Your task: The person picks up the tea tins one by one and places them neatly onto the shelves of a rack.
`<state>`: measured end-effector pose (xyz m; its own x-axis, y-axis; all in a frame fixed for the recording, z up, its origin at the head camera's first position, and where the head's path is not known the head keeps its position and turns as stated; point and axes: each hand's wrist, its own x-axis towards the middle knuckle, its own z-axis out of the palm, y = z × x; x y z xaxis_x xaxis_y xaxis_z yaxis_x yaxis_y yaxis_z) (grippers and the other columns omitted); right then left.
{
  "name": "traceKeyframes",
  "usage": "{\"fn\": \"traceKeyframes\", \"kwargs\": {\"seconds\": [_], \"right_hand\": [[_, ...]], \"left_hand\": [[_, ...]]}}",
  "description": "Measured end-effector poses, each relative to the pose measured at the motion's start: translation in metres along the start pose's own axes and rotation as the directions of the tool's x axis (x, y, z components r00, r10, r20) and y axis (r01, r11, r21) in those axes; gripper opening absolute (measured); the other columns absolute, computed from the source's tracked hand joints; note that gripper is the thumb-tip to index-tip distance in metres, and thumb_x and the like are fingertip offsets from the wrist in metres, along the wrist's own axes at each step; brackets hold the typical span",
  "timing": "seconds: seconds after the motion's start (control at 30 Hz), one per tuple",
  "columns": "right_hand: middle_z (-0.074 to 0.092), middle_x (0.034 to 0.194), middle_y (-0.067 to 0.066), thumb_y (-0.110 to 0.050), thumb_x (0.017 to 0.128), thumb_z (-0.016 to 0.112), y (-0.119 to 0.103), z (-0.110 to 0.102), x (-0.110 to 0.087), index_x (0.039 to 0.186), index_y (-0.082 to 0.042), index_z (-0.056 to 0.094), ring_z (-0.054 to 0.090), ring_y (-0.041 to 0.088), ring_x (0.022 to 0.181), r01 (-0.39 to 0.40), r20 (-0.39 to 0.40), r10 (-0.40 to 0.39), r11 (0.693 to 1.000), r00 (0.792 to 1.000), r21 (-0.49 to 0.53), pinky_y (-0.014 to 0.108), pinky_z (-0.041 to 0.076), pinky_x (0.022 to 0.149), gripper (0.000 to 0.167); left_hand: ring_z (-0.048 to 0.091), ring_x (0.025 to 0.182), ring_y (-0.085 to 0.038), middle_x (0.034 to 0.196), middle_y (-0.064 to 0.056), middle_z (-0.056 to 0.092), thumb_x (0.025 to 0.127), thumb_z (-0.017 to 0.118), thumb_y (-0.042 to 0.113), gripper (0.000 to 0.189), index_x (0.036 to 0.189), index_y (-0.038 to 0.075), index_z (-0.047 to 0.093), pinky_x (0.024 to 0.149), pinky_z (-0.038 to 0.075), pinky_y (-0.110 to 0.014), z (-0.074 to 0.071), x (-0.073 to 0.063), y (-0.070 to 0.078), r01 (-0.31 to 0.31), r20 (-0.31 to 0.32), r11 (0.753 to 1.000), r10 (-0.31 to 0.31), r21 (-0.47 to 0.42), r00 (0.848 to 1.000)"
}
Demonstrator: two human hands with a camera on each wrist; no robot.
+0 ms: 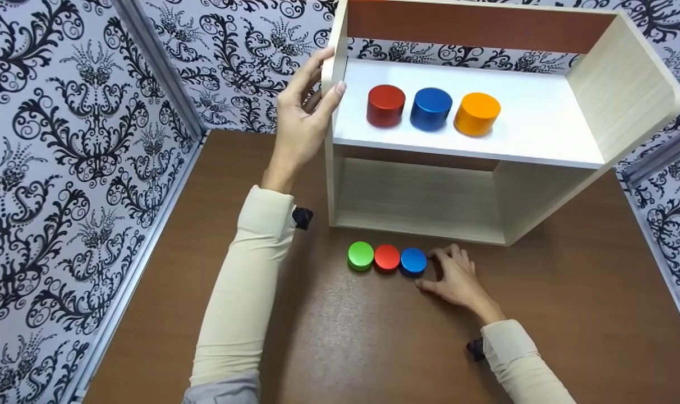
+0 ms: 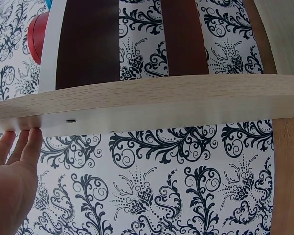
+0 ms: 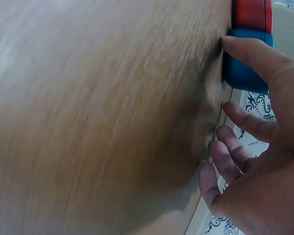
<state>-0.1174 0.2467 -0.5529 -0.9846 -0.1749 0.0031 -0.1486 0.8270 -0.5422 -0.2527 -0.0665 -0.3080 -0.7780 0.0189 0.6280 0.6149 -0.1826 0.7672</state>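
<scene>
My left hand [image 1: 303,115] holds the left side panel [image 1: 327,151] of a wooden shelf unit. Its thumb lies at the panel's front edge, with fingertips [image 2: 33,134] against the outer face in the left wrist view. On the table, a green cylinder [image 1: 361,255], a red cylinder [image 1: 386,257] and a blue cylinder [image 1: 413,261] stand side by side in a row. At the row's right end is my right hand [image 1: 458,280], thumb and index finger spread beside the blue cylinder. In the right wrist view, the thumb overlaps this cylinder [image 3: 242,73]; the other fingers sit apart from it.
On the unit's white upper shelf [image 1: 542,123] stand a dark red cylinder [image 1: 385,105], a larger blue cylinder [image 1: 431,109] and an orange cylinder [image 1: 478,114]. The lower compartment [image 1: 418,193] opens toward the row. Patterned walls [image 1: 82,168] border the brown table [image 1: 351,348].
</scene>
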Motion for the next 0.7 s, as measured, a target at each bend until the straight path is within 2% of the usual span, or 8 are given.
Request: {"fn": "traceKeyframes", "kwargs": {"seconds": [0.23, 0.47, 0.7], "right_hand": [[0.05, 0.118, 0.02, -0.04, 0.074, 0.09, -0.002, 0.004, 0.004, 0.128, -0.002, 0.062, 0.042, 0.039, 0.112, 0.007, 0.008, -0.007, 1.0, 1.0, -0.031, 0.053, 0.034, 0.084, 0.071], [0.049, 0.121, 0.022, -0.042, 0.073, 0.091, -0.006, 0.005, 0.009, 0.131, 0.0, 0.059, 0.041, 0.042, 0.114, 0.006, 0.021, -0.006, 1.0, 1.0, -0.03, 0.058, 0.034, 0.089, 0.079], [0.048, 0.126, 0.027, -0.043, 0.07, 0.092, -0.011, 0.007, 0.015, 0.132, 0.001, 0.058, 0.04, 0.045, 0.118, 0.003, 0.025, -0.002, 0.999, 1.0, -0.033, 0.06, 0.034, 0.088, 0.083]], "left_hand": [[0.059, 0.119, -0.037, 0.138, -0.017, 0.056, 0.095, 0.065, -0.003, 0.048, 0.142, -0.004, 0.052, 0.103, 0.055, -0.036, 0.0, 0.0, -0.001, -0.007, 0.005, 1.0, 0.007, 0.008, 1.0], [0.059, 0.119, -0.036, 0.139, -0.016, 0.056, 0.095, 0.065, -0.003, 0.048, 0.141, -0.004, 0.053, 0.103, 0.055, -0.036, -0.001, 0.0, 0.0, -0.008, 0.001, 1.0, 0.008, 0.011, 1.0], [0.059, 0.119, -0.035, 0.135, -0.016, 0.058, 0.095, 0.066, -0.002, 0.048, 0.141, -0.004, 0.053, 0.105, 0.054, -0.035, -0.001, 0.0, 0.0, 0.005, -0.006, 1.0, -0.005, -0.009, 1.0]]}}
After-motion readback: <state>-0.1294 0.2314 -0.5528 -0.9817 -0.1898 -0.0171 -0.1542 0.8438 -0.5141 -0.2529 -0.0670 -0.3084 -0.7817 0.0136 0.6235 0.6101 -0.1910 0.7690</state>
